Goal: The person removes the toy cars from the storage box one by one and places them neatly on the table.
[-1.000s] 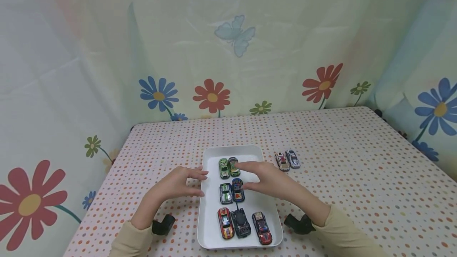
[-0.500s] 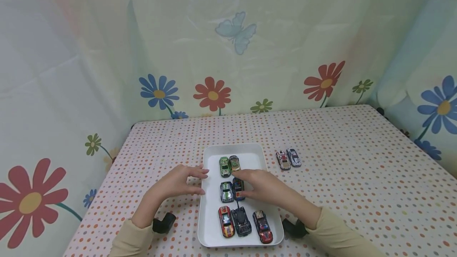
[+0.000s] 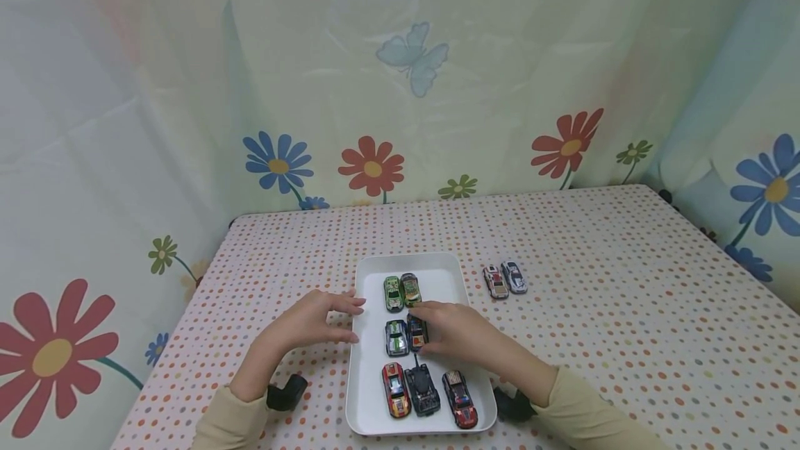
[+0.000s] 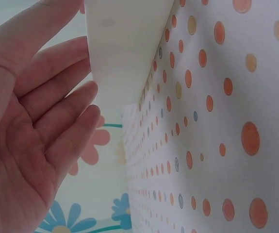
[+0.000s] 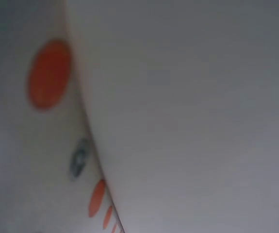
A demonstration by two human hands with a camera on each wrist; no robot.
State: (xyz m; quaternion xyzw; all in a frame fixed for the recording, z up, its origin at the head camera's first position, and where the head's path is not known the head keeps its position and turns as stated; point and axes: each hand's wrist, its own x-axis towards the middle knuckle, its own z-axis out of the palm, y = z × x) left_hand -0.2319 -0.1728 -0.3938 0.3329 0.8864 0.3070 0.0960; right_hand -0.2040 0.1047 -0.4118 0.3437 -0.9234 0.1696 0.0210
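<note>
Flowered curtain [image 3: 400, 75] fills the top of the head view; below it a dotted surface [image 3: 625, 339] runs to the lower edge. White tray [image 3: 369, 408] sits lower centre, long side running away from the camera. In it seven cars: two green ones [image 3: 401, 292] at the far end, a silver car [image 3: 396, 337] and a blue car [image 3: 416, 331] mid-tray, three more [image 3: 423, 389] at the near end. Two loose cars [image 3: 505, 279] stand on the surface right of the tray, well apart from it. Right hand [image 3: 459, 330] reaches in from lower right, fingers curled over the blue car, pinching it; the car is mostly hidden, dark blue with a red-orange patch, touching the silver car on its left. Left hand [image 3: 306, 323] hovers just beside the tray's left rim, fingers relaxed and spread, holding nothing; the left wrist view shows the open palm [image 4: 27, 131] by the tray wall [image 4: 124, 43]. Right wrist view is blurred, only tray wall and dots. Risk, as I judge it: the cars are packed tight, so lifting the blue one could knock the silver car or the near-end row out of line; a shallow pinch could drop it.
</note>
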